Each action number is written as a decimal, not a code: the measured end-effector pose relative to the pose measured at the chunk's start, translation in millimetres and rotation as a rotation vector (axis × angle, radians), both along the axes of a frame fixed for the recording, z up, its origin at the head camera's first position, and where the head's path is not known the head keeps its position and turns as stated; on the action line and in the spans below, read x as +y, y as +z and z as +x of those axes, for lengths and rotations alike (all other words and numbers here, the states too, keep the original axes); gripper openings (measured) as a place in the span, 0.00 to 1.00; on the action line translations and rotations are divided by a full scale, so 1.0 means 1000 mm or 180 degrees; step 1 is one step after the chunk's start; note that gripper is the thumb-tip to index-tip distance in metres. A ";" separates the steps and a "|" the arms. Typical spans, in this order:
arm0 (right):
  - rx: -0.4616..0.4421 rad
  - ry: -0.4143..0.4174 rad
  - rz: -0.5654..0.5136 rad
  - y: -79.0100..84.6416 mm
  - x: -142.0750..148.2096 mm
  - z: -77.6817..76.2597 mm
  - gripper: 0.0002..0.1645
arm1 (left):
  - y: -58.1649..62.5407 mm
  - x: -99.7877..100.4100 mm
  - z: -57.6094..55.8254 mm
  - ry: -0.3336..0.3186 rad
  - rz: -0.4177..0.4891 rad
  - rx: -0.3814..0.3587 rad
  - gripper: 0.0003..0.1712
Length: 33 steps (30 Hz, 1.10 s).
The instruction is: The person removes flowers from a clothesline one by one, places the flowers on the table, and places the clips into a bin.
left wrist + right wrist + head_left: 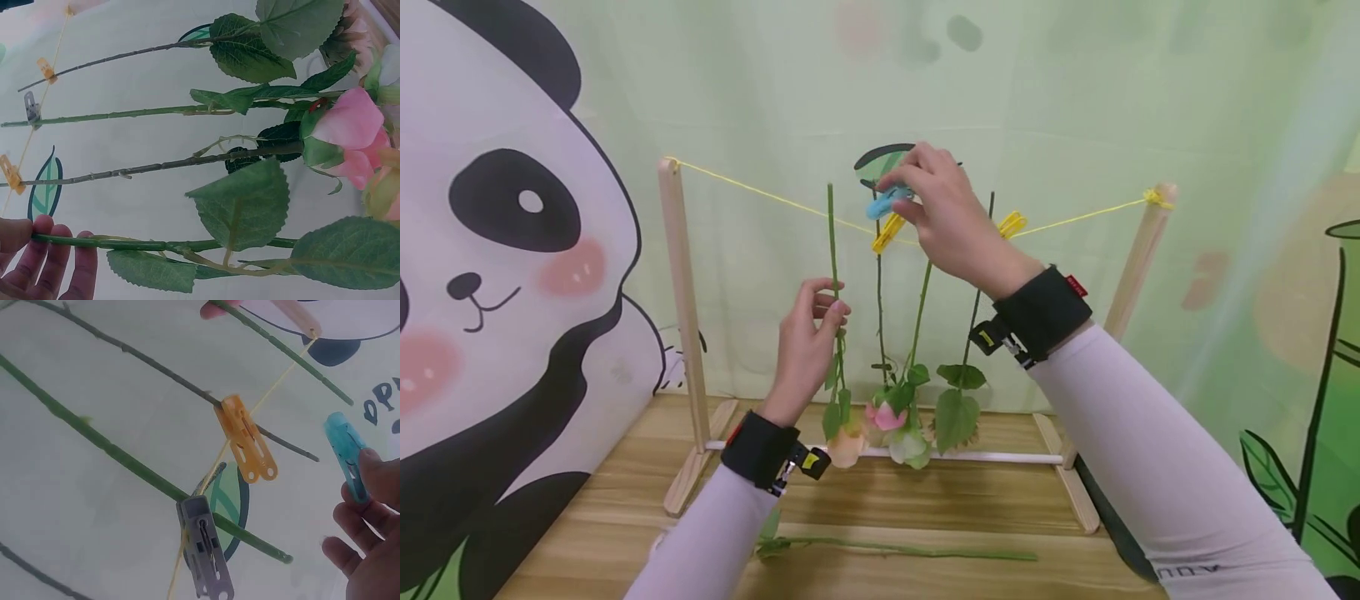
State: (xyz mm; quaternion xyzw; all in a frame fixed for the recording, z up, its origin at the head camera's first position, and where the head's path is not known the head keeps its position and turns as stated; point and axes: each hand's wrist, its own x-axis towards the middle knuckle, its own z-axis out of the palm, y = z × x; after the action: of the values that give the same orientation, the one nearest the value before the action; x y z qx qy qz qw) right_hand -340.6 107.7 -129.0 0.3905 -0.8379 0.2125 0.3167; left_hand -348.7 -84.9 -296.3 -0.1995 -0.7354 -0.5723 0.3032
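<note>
My left hand (808,342) pinches the green stem (832,242) of an upside-down peach artificial rose (847,446), its bare end upright beside the sagging yellow string (767,194). In the right wrist view, my right hand (378,519) pinches a light blue clothespin (345,450) by its handles, apart from string and stems. An orange-yellow clothespin (247,437) and a grey clothespin (206,547) fasten two stems to the string. Another yellow clothespin (1012,223) holds a dark stem farther right. Below hang a pink rose (886,415) and a whitish rose (910,447), heads down.
Wooden posts (681,292) on flat feet carry the string, joined low down by a white rod (1000,457). A green stem with leaves (925,550) lies across the front of the wooden table (850,582). Behind hangs a panda-printed cloth (760,100).
</note>
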 end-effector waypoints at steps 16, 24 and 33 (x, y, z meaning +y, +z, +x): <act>0.0008 0.0227 -0.0919 -0.061 0.056 0.017 0.14 | -0.020 -0.006 0.021 -0.0146 -0.0176 -0.0035 0.14; 0.0027 0.0241 -0.1201 -0.088 0.077 0.018 0.14 | -0.026 -0.009 0.030 -0.0241 -0.0309 -0.0057 0.15; -0.0052 0.0178 -0.1492 -0.112 0.091 0.025 0.14 | -0.030 -0.012 0.038 -0.0184 -0.0895 0.0306 0.16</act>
State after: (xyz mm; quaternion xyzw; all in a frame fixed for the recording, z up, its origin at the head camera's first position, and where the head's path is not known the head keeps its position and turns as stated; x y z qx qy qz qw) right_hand -315.5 198.3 -241.0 0.3276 -0.7570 0.4132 0.3859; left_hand -310.2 -96.8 -326.6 -0.2882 -0.7868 -0.4620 0.2906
